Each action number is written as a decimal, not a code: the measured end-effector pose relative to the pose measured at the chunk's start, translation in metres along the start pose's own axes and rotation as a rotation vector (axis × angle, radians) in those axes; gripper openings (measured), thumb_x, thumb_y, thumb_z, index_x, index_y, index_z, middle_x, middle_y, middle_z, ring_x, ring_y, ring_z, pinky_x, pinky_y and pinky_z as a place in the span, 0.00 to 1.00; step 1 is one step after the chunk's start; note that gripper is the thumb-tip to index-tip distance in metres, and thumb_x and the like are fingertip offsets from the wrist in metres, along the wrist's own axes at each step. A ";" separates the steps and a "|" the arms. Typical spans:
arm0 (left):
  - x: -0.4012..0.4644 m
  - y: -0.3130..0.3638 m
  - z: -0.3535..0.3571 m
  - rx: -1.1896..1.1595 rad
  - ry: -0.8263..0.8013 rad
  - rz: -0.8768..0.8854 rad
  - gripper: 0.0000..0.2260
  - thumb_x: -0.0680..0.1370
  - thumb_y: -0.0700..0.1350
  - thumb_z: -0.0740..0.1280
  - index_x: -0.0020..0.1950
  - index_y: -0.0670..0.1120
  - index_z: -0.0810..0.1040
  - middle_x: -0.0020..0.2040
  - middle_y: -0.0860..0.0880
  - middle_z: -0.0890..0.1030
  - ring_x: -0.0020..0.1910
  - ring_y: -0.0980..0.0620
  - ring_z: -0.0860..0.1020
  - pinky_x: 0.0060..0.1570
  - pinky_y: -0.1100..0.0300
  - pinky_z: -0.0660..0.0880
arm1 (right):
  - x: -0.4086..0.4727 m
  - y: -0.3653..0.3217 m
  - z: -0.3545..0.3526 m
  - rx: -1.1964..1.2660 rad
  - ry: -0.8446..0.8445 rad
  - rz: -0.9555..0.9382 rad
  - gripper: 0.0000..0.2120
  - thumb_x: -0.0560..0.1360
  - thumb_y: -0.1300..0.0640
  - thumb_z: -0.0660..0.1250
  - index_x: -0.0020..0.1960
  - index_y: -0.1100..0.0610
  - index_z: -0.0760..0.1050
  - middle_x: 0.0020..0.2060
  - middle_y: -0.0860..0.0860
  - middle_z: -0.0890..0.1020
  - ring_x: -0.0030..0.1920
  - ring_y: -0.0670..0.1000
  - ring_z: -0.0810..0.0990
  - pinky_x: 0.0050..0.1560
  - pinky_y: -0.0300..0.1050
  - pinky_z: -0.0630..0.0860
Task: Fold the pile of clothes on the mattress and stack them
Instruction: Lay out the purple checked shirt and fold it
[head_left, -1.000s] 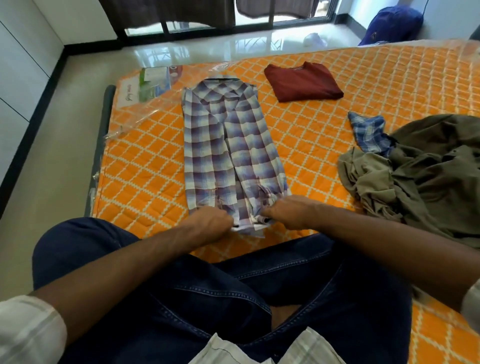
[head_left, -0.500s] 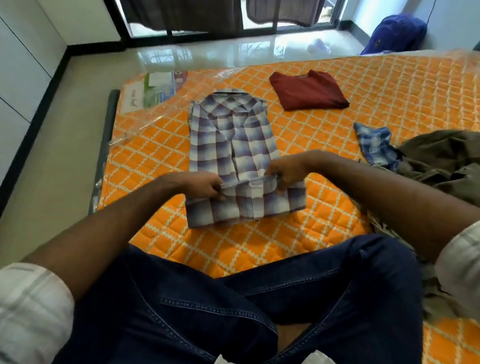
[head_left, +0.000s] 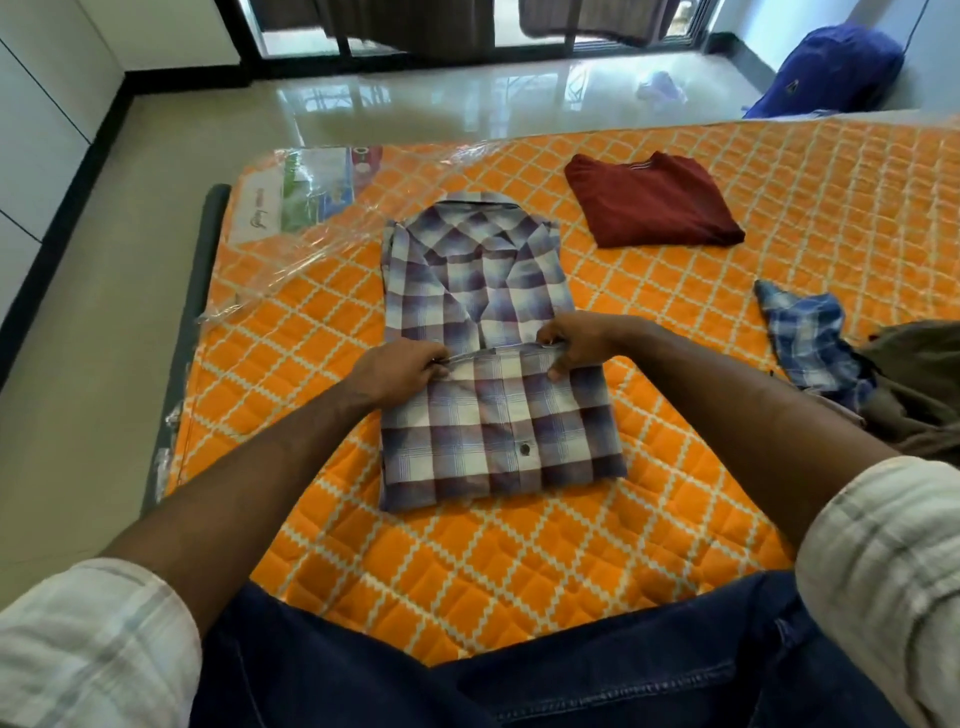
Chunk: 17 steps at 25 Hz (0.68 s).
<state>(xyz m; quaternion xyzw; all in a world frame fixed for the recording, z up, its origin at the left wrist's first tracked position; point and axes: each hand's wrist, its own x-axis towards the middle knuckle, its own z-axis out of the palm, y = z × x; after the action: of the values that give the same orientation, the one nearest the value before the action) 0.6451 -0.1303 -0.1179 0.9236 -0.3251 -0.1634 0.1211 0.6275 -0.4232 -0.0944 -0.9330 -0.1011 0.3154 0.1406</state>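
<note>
Lap: dark blue jeans (head_left: 519, 675) fill the bottom edge of the frame; pale checked sleeves (head_left: 883, 561) sit at the lower left and lower right corners.
Mattress: orange quilted mattress (head_left: 467, 561) with a white diamond pattern, under clear plastic wrap that is loose and creased at its upper left corner.
Plaid shirt: purple-and-white plaid shirt (head_left: 493, 431) lies flat at frame centre, collar at the far end, lower part folded up over the body; one dark button shows on the folded panel.
Left hand: left hand (head_left: 400, 371) pinches the left end of the folded hem edge, fingers curled on the cloth.
Right hand: right hand (head_left: 582, 343) pinches the right end of the same edge, thumb under, fingers over.
Hand spacing: the two hands are level, apart by most of the shirt's width, both at mid-length of the shirt.
Unfolded pile: olive garment (head_left: 919, 395) at the right edge, with a blue plaid cloth (head_left: 810, 338) touching its left side.
Folded item: maroon garment (head_left: 654, 202) lies folded, beyond and to the right of the plaid shirt, not touching it.
Label: printed mattress label (head_left: 311, 192) under the plastic at upper left, green, blue and red; its script is too small to read.
Floor: glossy pale floor (head_left: 467, 98) beyond the mattress; blue backpack (head_left: 836, 67) at upper right.
</note>
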 end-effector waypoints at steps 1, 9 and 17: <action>0.002 -0.005 0.008 0.013 0.031 0.020 0.09 0.84 0.47 0.61 0.58 0.45 0.77 0.53 0.45 0.82 0.48 0.46 0.78 0.41 0.55 0.68 | 0.005 0.005 0.004 0.015 0.016 0.011 0.22 0.75 0.52 0.75 0.65 0.59 0.76 0.58 0.55 0.80 0.54 0.54 0.77 0.52 0.47 0.71; -0.004 -0.004 0.035 0.298 0.428 -0.149 0.14 0.77 0.50 0.69 0.59 0.47 0.75 0.55 0.46 0.76 0.52 0.43 0.75 0.47 0.46 0.72 | -0.005 0.022 0.045 0.136 0.533 0.245 0.23 0.75 0.56 0.74 0.67 0.56 0.71 0.62 0.55 0.74 0.62 0.58 0.74 0.56 0.53 0.75; -0.086 0.078 0.079 0.401 -0.258 0.008 0.42 0.80 0.60 0.61 0.81 0.46 0.36 0.82 0.42 0.41 0.80 0.36 0.43 0.75 0.31 0.52 | -0.073 -0.014 0.153 -0.301 0.191 -0.185 0.50 0.77 0.34 0.62 0.82 0.51 0.32 0.80 0.54 0.32 0.79 0.57 0.30 0.77 0.57 0.31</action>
<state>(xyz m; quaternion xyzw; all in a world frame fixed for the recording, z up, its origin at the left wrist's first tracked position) 0.5080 -0.1438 -0.1452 0.8993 -0.3675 -0.2118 -0.1069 0.4749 -0.3998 -0.1658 -0.9559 -0.2186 0.1927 0.0370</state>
